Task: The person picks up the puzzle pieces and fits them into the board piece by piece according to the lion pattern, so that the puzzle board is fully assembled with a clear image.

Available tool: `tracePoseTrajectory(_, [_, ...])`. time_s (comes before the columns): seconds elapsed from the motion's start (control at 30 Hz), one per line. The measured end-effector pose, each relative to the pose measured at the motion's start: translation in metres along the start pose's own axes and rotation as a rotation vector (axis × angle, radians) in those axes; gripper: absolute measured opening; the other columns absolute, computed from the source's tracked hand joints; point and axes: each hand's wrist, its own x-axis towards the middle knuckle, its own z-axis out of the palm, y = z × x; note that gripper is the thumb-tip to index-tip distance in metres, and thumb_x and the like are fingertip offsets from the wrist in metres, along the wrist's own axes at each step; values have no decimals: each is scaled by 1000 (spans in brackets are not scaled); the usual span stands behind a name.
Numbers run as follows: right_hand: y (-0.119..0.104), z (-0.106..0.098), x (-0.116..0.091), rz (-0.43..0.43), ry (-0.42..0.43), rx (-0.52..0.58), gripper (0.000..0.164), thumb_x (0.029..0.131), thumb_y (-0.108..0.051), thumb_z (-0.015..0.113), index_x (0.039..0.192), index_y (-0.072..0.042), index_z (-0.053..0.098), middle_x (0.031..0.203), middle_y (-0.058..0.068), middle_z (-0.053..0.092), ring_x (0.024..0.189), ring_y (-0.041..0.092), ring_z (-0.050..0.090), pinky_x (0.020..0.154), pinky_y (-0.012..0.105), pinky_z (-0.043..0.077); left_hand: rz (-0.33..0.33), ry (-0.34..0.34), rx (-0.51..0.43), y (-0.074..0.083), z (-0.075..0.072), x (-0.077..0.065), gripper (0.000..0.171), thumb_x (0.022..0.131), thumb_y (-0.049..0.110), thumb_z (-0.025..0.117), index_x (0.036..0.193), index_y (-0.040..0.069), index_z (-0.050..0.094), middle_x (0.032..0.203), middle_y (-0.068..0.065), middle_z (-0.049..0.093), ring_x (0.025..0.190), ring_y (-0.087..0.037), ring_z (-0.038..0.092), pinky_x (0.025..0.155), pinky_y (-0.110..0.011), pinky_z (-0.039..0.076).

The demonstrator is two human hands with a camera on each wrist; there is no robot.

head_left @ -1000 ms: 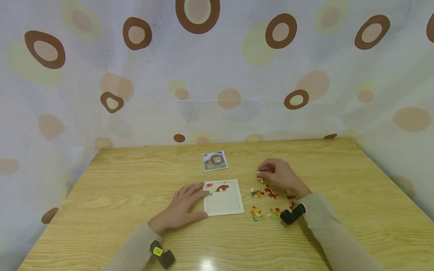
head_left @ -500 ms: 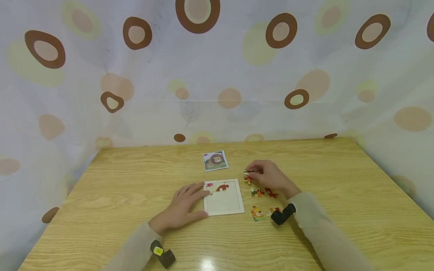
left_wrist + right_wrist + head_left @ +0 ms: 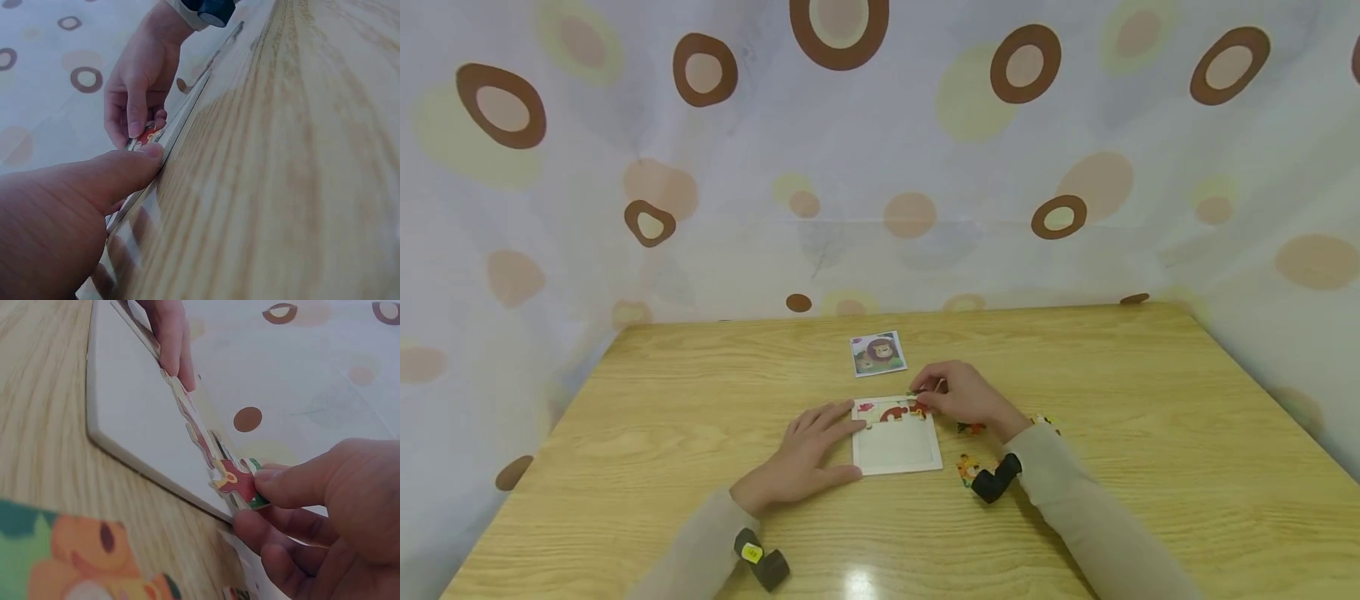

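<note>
My left hand (image 3: 808,454) lies spread at the left side of a white puzzle tray (image 3: 895,454), its fingertips and thumb on the rim. My right hand (image 3: 966,396) is over the tray's upper right corner, pinching a jigsaw piece (image 3: 236,481) between thumb and fingers. That piece is dark red with yellow and green parts, slightly tilted, right beside the joined pieces (image 3: 891,412) along the tray's top row. Those show a pink shape and a red-brown curve. In the left wrist view, the left thumb (image 3: 125,172) presses the tray's edge.
A lion picture card (image 3: 877,354) lies behind the tray. Right of the tray are several loose pieces, including an orange one (image 3: 81,556), partly hidden by the right forearm in the head view. A patterned curtain (image 3: 880,167) hangs behind the wooden table (image 3: 700,375).
My right hand has carried the jigsaw piece left from the loose pieces to the tray's upper right corner. My left hand has stayed on the tray.
</note>
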Motion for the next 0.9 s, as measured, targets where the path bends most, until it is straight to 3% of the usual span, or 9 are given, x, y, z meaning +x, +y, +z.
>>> tracePoseTrajectory(0.4, [-12,12,2,81,9,-47,8,90,-9,64,96,-6,69,76,3,63,63,10,51,58,25,43,-8,-4,1,1,0,1,60,89,42,65,141,16,50,157,-12,28,142,-40,22,109,-65,15])
tracePoseTrajectory(0.67, [-23,12,3,136,10,-88,6,89,-11,66,93,-7,68,67,2,58,54,11,46,53,23,38,-17,-3,-6,1,0,1,60,89,41,66,141,16,50,157,-12,28,143,-40,22,109,-65,15])
tracePoseTrajectory(0.9, [-30,10,6,169,4,-120,5,88,-10,68,90,-7,71,69,4,62,55,10,47,52,23,38,-14,-4,-6,2,0,1,60,89,42,65,141,16,50,157,-12,28,142,-40,21,109,-66,15])
